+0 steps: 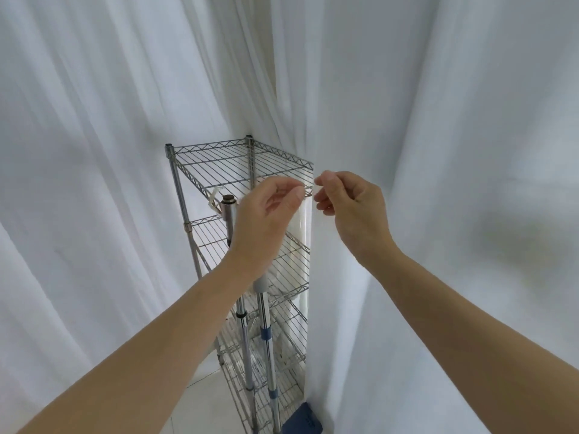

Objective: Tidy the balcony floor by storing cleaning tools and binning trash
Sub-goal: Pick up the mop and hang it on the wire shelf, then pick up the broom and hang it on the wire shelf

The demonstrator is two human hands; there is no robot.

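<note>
A tall chrome wire rack (219,158) stands in the corner between white curtains. In front of its top shelf edge, my left hand (266,220) and my right hand (354,211) each pinch the upper edge of a thin clear plastic bag (302,239), which hangs down along the rack's front right side. Two long tool handles lean against the rack: one metal pole with a dark cap (228,203), partly hidden behind my left hand, and one with a white grip and blue bands (266,327). A blue tool part (302,418) rests on the floor at the rack's foot.
White curtains (94,151) hang close on the left, behind and on the right (454,151) of the rack. Pale floor tiles (200,402) show left of the rack's base. The lower shelves hold some clear and white items that I cannot make out.
</note>
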